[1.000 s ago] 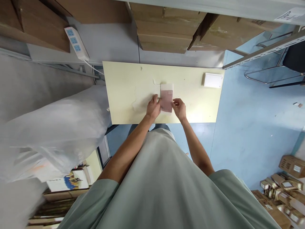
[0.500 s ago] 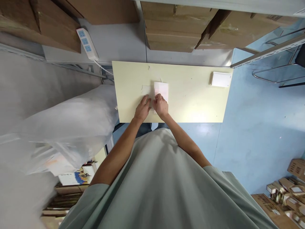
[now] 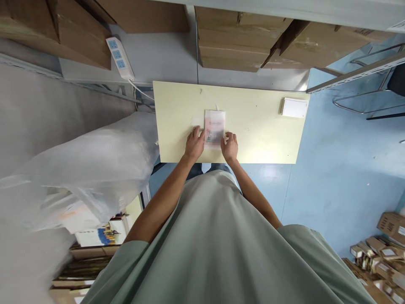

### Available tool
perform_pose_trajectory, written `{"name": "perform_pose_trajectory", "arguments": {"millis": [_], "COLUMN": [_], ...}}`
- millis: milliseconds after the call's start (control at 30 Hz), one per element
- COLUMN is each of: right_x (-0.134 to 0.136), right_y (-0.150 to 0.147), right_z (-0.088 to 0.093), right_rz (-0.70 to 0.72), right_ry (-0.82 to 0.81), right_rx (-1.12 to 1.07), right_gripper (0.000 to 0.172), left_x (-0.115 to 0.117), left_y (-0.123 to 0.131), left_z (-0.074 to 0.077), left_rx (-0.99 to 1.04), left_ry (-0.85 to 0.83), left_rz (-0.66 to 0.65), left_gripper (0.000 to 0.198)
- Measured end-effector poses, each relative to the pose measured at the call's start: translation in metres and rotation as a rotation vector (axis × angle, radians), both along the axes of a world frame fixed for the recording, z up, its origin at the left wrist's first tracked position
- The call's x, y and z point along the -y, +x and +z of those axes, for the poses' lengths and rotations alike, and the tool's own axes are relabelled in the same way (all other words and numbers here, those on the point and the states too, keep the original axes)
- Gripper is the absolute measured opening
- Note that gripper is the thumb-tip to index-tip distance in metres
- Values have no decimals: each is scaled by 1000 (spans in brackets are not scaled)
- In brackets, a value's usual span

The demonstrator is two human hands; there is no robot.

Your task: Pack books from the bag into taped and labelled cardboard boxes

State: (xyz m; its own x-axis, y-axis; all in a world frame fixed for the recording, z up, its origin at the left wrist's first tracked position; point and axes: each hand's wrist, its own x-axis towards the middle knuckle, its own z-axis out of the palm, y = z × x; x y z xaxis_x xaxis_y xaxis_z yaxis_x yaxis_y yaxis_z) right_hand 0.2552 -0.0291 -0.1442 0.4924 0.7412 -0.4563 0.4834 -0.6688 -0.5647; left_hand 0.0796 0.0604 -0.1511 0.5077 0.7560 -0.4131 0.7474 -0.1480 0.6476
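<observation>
A small pinkish book or booklet (image 3: pixel 214 125) with a translucent cover lies flat on the pale yellow tabletop (image 3: pixel 268 131). My left hand (image 3: pixel 194 143) rests at its left edge, with the fingers spread and the thumb side touching or very near the edge. On the opposite side, my right hand (image 3: pixel 230 146) lies along the right edge, fingers loosely curved and apart. Neither hand appears to grip anything. A small whitish strip (image 3: pixel 217 107) shows just beyond the far edge of the book.
At the tabletop's far right sits a white flat box or stack (image 3: pixel 294 107). Cardboard boxes (image 3: pixel 234 50) and a power strip (image 3: pixel 120 58) are on the shelf behind. A large translucent plastic bag (image 3: pixel 104 156) bulges against the table's left side.
My right hand has moved off the book to its right edge. My left hand has shifted slightly right to the left edge. The clear flap formerly left of the book now appears to cover it.
</observation>
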Motion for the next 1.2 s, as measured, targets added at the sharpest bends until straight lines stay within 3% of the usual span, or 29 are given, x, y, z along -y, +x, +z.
{"name": "perform_pose_trajectory", "arguments": {"millis": [233,467,600,833,1033,1200], "right_x": [6,14,19,13,-4,-23], "right_y": [21,60,66,34,-10,-49], "right_z": [-11,3,13,25,20,5], "right_rz": [-129,-127,-94,51,160,213], "right_ry": [33,59,140,237,191,62], "right_rx": [-247,-217,-212,-216,-146,-67], "right_gripper": [32,30,28,21,24,35], "left_x": [16,35,37,16,10,16], "left_y": [25,54,56,22,-19,-31], "left_z": [2,2,1,-10,-3,6], "left_rx": [-55,-110,-171,-72,-40,54], "left_ry": [-16,23,103,67,108,130], "left_rz": [92,-22,-128,-145,76,214], "left_gripper": [64,65,62,62,49,38]}}
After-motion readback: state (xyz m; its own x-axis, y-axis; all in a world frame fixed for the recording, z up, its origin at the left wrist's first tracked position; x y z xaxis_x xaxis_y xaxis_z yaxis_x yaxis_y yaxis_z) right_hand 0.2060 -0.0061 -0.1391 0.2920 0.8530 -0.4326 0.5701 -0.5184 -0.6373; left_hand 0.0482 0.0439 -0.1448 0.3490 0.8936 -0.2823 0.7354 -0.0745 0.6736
